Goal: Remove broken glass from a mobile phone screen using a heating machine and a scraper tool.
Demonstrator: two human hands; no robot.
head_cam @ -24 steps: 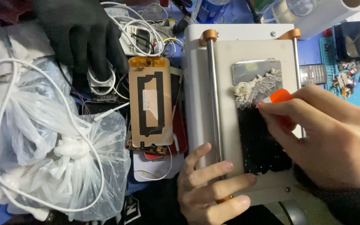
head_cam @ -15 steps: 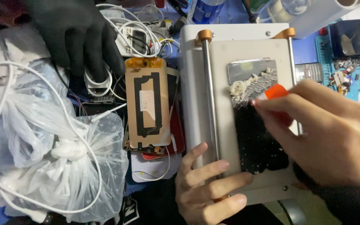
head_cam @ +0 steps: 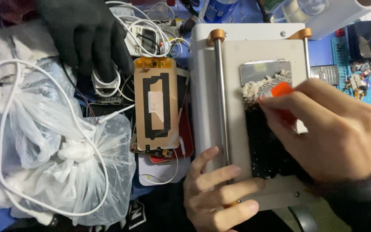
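The right hand (head_cam: 336,133) pinches an orange scraper (head_cam: 281,90) in a narrow grip, its edge against the phone screen (head_cam: 265,124) lying on the white plate machine (head_cam: 241,47). The left hand (head_cam: 215,191), at six o'clock of the machine, presses flat on its front edge with fingers spread, gripping nothing. Judging by the surface, the top strip of the screen is scraped to bare shine, with a ridge of whitish glue crumbs (head_cam: 258,83) piled at the scraper's edge; the dark stretch below, toward six o'clock, looks uncleaned, so most of the work remains. At nine o'clock a knotted clear bag (head_cam: 65,172) holds white scraps, a cable (head_cam: 5,129) looped over it. A gloved hand (head_cam: 86,34) rests at eleven o'clock. A brown-backed panel (head_cam: 155,107) lies beside the machine.
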